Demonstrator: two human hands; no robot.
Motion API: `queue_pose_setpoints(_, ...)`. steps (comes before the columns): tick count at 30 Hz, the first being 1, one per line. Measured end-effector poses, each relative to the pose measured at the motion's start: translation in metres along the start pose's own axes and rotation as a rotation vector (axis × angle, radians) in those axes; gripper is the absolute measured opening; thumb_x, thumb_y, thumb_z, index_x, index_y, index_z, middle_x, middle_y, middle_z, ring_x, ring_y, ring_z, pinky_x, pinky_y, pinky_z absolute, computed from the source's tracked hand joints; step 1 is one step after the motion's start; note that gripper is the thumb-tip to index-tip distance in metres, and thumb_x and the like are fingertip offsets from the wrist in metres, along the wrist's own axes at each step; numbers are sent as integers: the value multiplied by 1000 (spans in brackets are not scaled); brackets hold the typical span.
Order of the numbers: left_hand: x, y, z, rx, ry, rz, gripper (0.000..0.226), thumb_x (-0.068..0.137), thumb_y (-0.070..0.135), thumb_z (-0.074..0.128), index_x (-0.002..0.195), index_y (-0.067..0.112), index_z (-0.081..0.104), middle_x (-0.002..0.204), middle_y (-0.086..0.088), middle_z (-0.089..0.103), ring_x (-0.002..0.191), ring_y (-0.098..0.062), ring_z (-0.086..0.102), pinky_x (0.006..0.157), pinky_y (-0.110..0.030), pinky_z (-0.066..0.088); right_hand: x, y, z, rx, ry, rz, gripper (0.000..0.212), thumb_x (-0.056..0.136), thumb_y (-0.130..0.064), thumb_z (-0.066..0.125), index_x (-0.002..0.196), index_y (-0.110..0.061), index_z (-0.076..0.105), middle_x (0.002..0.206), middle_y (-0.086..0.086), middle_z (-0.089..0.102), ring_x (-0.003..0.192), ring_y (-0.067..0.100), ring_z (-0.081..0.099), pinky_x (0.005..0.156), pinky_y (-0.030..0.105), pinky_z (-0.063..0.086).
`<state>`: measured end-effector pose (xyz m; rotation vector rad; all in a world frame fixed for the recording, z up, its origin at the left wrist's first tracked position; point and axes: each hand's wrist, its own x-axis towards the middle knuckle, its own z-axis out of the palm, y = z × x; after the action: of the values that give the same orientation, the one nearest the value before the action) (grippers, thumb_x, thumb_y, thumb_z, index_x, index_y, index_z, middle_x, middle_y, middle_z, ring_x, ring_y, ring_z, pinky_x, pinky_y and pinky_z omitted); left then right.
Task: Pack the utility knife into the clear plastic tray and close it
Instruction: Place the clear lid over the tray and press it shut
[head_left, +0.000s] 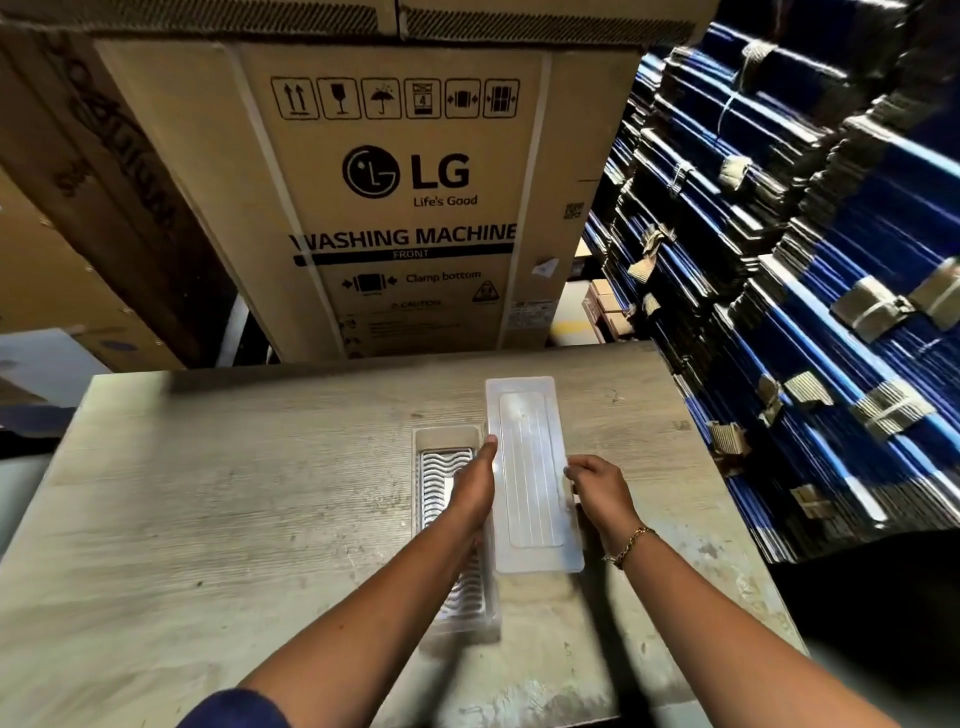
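A clear plastic tray (441, 483) with a wavy ribbed floor lies lengthwise on the wooden table (208, 493). Its flat clear lid half (530, 467) is raised and tilted just to the right of it, with long straight ribs facing me. My left hand (475, 486) pinches the lid's left edge and partly covers the tray. My right hand (597, 491), with a gold bracelet at the wrist, grips the lid's right edge. No utility knife is visible; whether one lies in the tray under my left arm I cannot tell.
A large LG washing machine carton (405, 197) stands right behind the table's far edge. Stacks of bundled flat blue cardboard (805, 291) rise along the right side. More brown cartons (78, 208) fill the left background.
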<state>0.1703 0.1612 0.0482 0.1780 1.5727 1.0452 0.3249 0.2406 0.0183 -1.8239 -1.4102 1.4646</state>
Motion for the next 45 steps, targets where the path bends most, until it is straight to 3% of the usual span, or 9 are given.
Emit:
queue_pose_setpoints(3,-7,6,-20,-30,44,9,56,95,59,45,118,14,70,108,-8,74,92,-24,69,77,-34,53,-4,-7,17,41,-46,8,16,92,-15,58,100,-16,73,96,3,71,83,24,63,69,34,50)
queue_pose_setpoints(7,-13,9,-47,-14,97,29,48,100,53,41,92,15,69,84,-3,71,72,-17,65,60,-30,43,-10,-9,40,63,-108,18,17,90,-17,60,100,-17,74,102,5,75,96,27,69,84,43,56)
queue_pose_setpoints(9,-14,8,-59,29,112,42,45,100,50,43,98,14,69,89,-3,70,77,-18,65,65,-31,44,-14,-7,50,54,-135,19,16,88,-18,61,97,-19,74,100,7,75,92,26,69,78,41,57)
queue_pose_setpoints(12,-10,1,-75,137,192,88,37,97,39,56,116,10,69,116,-9,70,105,-30,65,96,-41,49,-19,-3,63,28,-161,4,16,86,-15,63,98,-18,73,100,8,75,88,25,69,75,40,57)
queue_pose_setpoints(14,-5,-7,-84,182,236,94,28,91,29,67,111,9,70,122,-13,69,111,-33,64,103,-47,48,-24,0,68,14,-180,-12,18,86,-9,63,101,-17,72,102,8,74,87,22,68,74,37,56)
queue_pose_setpoints(19,7,-32,-99,195,291,53,22,83,13,74,103,19,69,115,-10,72,107,-30,67,99,-50,52,-36,5,75,10,-204,-8,34,82,7,57,85,-26,68,84,-2,69,75,16,60,66,31,50)
queue_pose_setpoints(26,4,-45,-103,125,302,72,8,88,27,65,86,25,72,101,1,73,100,-26,68,99,-51,53,-43,18,81,31,-216,10,35,79,7,57,88,-24,69,87,-1,67,71,15,57,61,30,47)
queue_pose_setpoints(37,7,-61,-109,129,295,80,16,81,33,61,89,25,73,102,1,74,101,-29,69,97,-54,53,-46,30,86,30,-207,10,35,78,5,61,89,-27,69,101,2,72,93,20,67,85,41,57)
queue_pose_setpoints(45,1,-65,-105,163,321,133,10,93,26,61,85,27,68,101,-1,72,96,-25,66,96,-52,53,-50,37,87,14,-199,-5,36,78,3,61,90,-30,68,106,6,71,96,22,68,88,42,57)
